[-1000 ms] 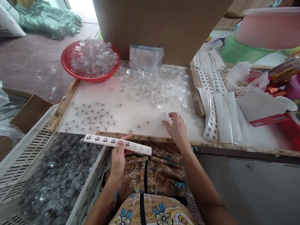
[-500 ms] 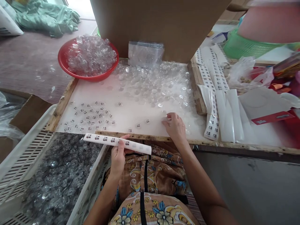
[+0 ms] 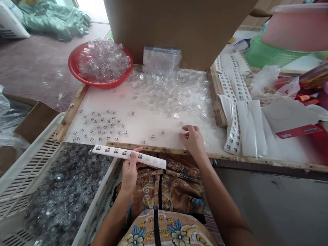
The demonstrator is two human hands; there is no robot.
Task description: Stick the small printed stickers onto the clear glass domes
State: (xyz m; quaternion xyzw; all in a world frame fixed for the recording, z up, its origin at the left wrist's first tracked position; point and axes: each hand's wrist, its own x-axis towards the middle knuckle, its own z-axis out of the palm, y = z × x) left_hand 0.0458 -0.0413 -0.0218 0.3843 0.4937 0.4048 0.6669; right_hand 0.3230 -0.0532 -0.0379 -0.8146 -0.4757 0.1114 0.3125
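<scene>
My left hand [image 3: 130, 172] grips a white strip of panda stickers [image 3: 107, 149] in front of the tray's near wooden edge; the right end of the strip carries no pandas. My right hand [image 3: 192, 139] is low over the white tray surface, thumb and fingers drawn together in a pinch. Whatever sits between those fingertips is too small and hidden to make out. Clear plastic domes [image 3: 176, 99] lie spread behind it. To its left rest a few domes bearing pandas, one of them a panda dome [image 3: 162, 132]; a larger group [image 3: 102, 126] covers the tray's left part.
A red bowl [image 3: 74, 68] heaped with clear domes stands at the back left. Below left is a white plastic crate [image 3: 30, 157] full of pieces. Sticker strips [image 3: 234, 119] lie right of the wooden divider [image 3: 217, 102]. A cardboard panel [image 3: 174, 27] rises behind the tray.
The view has shifted slightly. My right hand's fingers have drawn a little closer together at nearly the same spot. My left hand still holds the sticker strip.
</scene>
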